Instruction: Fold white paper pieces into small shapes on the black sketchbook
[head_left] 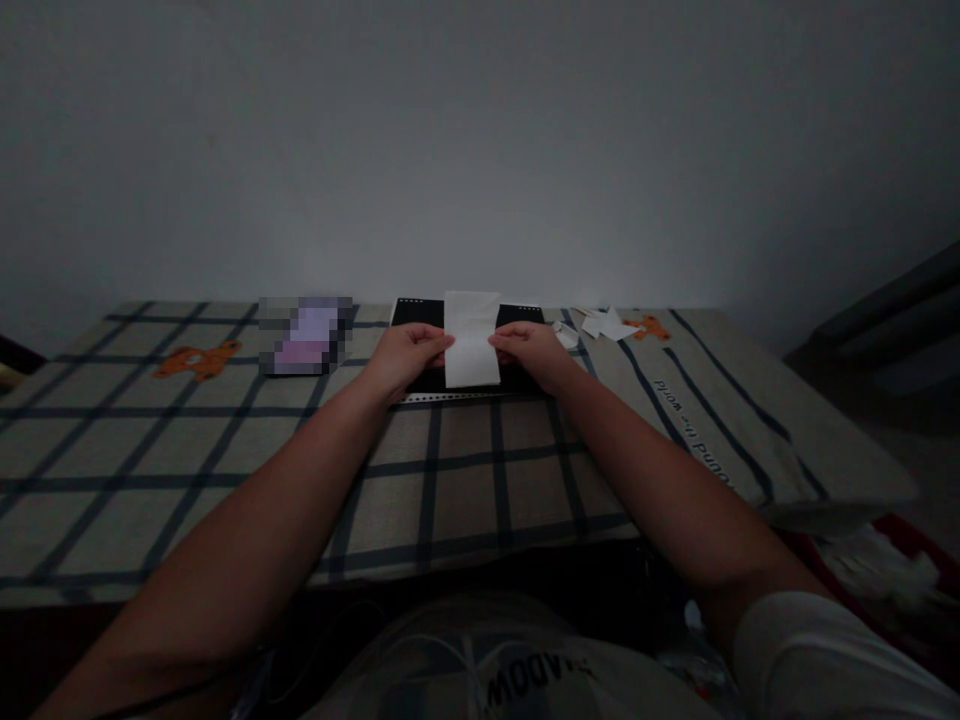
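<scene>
A white sheet of paper [472, 338] stands over a black mat [420, 312] at the far middle of the table. My left hand [407, 357] pinches the paper's left edge. My right hand [529, 349] pinches its right edge at the same height. The paper looks creased across the line between my fingers, its upper half tilted up. Both forearms reach straight out across the checked tablecloth [465, 470].
Small white paper scraps [604, 325] lie to the right of the mat. A blurred pinkish object [306, 335] sits left of it. Orange bear prints mark the cloth. A bare wall rises right behind the table. A red thing with white material [885, 565] lies low right.
</scene>
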